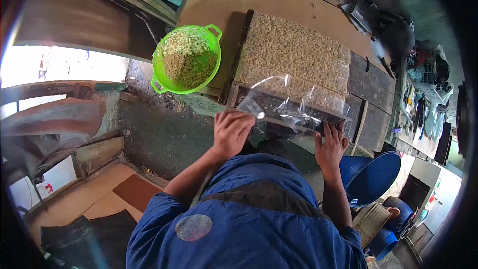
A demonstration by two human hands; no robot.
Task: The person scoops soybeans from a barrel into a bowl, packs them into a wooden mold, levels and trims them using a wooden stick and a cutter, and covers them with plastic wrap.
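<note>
My left hand [231,129] is closed on the near left corner of a clear plastic sheet [286,105]. At the sheet's near right corner, my right hand [331,144] has its fingers bent over the edge, seemingly pinching the film. The sheet looks wrinkled and shiny along its near side. Beyond my hands lies a flat rectangular layer of beige, lumpy flakes [298,52], with film over at least its near part. A dark wooden strip [243,45] runs along its left side.
Left of the layer stands a bright green two-handled basin [214,50] holding more beige flakes [185,42]. Dark boards [371,114] adjoin the layer on the right. A blue barrel [376,179] stands below them, beside my right arm. A cluttered shelf [423,104] is farther right.
</note>
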